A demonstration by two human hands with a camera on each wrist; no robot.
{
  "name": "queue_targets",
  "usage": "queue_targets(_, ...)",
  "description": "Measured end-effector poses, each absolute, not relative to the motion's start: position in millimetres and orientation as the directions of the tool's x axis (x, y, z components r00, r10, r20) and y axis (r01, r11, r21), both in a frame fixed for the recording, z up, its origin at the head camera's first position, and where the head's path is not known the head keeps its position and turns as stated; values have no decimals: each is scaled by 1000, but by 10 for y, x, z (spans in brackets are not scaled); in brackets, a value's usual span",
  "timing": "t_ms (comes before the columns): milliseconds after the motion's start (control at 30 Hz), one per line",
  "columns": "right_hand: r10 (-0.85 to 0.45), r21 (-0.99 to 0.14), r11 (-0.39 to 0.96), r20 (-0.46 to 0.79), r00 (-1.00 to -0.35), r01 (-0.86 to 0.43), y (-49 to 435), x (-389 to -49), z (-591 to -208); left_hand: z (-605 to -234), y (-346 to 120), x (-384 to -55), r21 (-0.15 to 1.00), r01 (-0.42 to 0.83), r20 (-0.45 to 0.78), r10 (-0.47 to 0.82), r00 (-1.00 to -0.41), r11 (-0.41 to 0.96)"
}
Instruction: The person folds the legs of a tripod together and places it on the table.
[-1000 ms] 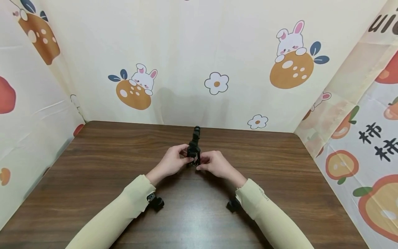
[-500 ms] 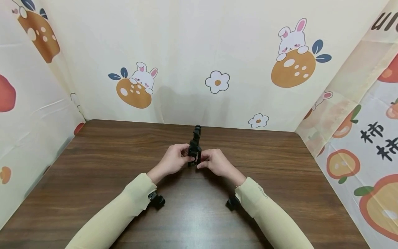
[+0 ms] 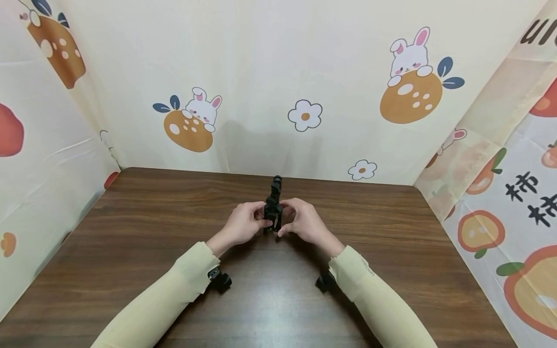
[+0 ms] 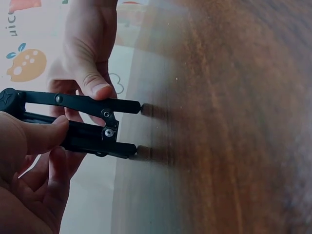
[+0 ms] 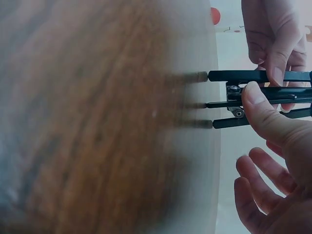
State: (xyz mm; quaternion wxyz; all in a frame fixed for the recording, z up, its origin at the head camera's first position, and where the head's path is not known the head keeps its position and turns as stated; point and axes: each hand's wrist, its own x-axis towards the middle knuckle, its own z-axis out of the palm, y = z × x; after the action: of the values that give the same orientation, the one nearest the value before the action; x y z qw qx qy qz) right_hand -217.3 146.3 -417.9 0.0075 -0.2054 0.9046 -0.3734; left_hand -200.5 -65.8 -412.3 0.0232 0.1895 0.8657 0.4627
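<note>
A small black tripod (image 3: 273, 208) stands upright on the table, its slim legs close together and its top pointing to the back wall. My left hand (image 3: 243, 224) grips it from the left, thumb lying along a leg. From the right, my right hand (image 3: 306, 223) pinches it between thumb and forefinger. In the right wrist view the right thumb (image 5: 256, 95) presses by the metal-pinned hinge (image 5: 236, 112), while the other fingers are spread off the legs. The leg tips (image 4: 138, 107) meet the tabletop in the left wrist view.
The brown wooden table (image 3: 278, 299) ends at a patterned curtain (image 3: 261, 72) behind the tripod. More printed cloth hangs on the left (image 3: 48, 159) and right (image 3: 487, 208). Black wrist cameras (image 3: 219, 280) hang under both sleeves, low over the tabletop.
My right hand has shifted up a little, its knuckles now arched higher beside the tripod. The left hand and the tripod have barely moved.
</note>
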Motion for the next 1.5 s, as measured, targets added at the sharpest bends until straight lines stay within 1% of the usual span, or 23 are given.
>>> queue_targets(500, -414, -657, 632, 161, -896, -411, 1478, -2222, -4185, -4103, -634, -2001, 788, 303, 136, 330, -934, 535)
queue_targets(933, -436, -640, 634, 168, -884, -434, 1487, -2258, -4204, -4083, -622, -2026, 785, 306, 111, 363, -925, 538)
queue_targets(1067, -452, -655, 621, 148, -880, -429, 1494, -2253, -4228, -4103, -637, -2031, 809, 301, 102, 383, -918, 504)
queue_targets(1267, -491, -680, 608, 82, -867, -408, 1490, -2227, -4233, -4140, -690, -2048, 869, 285, 95, 430, -898, 404)
queue_targets(1400, -495, -698, 608, 40, -868, -379, 1497, -2212, -4214, -4157, -712, -2069, 883, 290, 102, 452, -886, 370)
queue_targets(1500, -505, -711, 593, 36, -862, -378, 1516, -2211, -4205, -4162, -715, -2082, 883, 299, 109, 462, -880, 362)
